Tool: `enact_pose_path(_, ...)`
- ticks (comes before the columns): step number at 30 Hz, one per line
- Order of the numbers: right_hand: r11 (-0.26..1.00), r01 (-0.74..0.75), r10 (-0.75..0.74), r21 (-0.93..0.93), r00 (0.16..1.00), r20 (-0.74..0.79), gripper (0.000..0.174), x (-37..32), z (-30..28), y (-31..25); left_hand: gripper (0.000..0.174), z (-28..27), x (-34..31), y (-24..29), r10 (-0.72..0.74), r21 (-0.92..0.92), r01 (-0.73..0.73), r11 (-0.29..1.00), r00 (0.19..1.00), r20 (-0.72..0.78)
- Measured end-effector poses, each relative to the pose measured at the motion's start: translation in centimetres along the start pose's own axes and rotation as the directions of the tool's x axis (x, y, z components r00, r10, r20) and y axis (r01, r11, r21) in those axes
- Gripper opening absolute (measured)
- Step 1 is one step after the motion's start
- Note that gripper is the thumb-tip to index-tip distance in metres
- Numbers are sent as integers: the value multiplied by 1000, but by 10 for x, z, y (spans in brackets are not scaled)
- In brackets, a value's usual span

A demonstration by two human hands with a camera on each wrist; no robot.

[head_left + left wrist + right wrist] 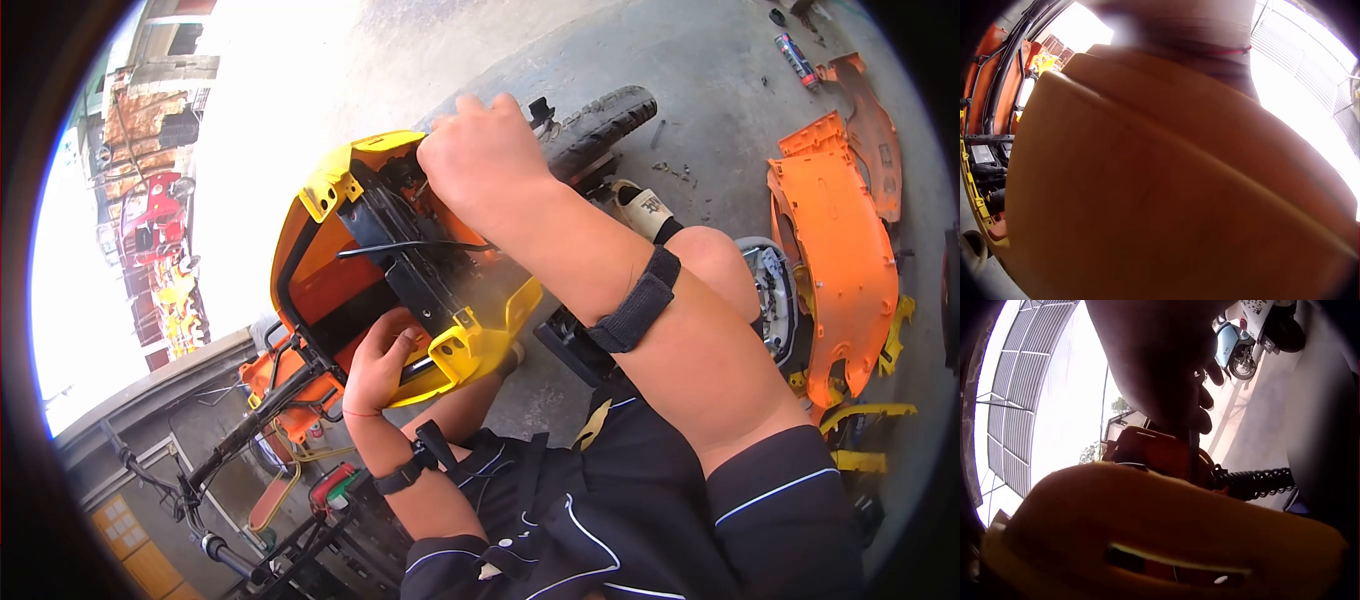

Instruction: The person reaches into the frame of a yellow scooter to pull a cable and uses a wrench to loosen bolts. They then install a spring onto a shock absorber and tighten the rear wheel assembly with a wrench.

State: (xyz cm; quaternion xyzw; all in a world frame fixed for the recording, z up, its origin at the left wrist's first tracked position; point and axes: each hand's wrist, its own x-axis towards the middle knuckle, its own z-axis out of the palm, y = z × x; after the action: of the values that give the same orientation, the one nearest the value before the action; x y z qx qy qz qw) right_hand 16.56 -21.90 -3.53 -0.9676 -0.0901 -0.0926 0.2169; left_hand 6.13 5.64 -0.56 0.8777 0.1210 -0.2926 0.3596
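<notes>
A partly stripped scooter stands before me in the head view, its yellow body panel (465, 355) framing an open bay. My left hand (378, 360) grips the panel's near edge, fingers reaching inside. In the left wrist view the panel's outer face (1147, 187) hides most of that hand. My right hand (485, 150) is clenched at the tail, beside the yellow tail piece (385, 142). Its fingers (1204, 403) curl at a narrow dark piece (1194, 444) in the right wrist view. A black cable (410, 247) crosses the bay.
The rear tyre (605, 120) points away from me. Orange panels (840, 250) and a spray can (797, 62) lie on the floor at right, with several small screws nearby. Handlebars (210, 545) extend at lower left. A light-blue scooter (1232, 350) stands farther off.
</notes>
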Motion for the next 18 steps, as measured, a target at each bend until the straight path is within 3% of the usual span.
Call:
enact_pose_path(3, 1000, -1, 2, 13, 996, -92, 11, 3, -6, 2, 36, 0, 1, -2, 3, -29, -2, 1000, 1000, 7)
enact_pose_path(13, 995, -49, 58, 92, 994, -98, 12, 10, 8, -7, 35, 0, 0, -4, -8, -78, 10, 997, 999, 31)
enact_pose_path(15, 991, -29, 49, 127, 986, -158, 12, 10, 4, -7, 35, 0, 0, -4, 1, -100, 2, 995, 1000, 29)
enact_pose_path(18, 993, 26, -13, 119, 994, -112, 16, 12, -3, -3, 35, 0, 1, -5, 3, -81, 0, 997, 999, 42)
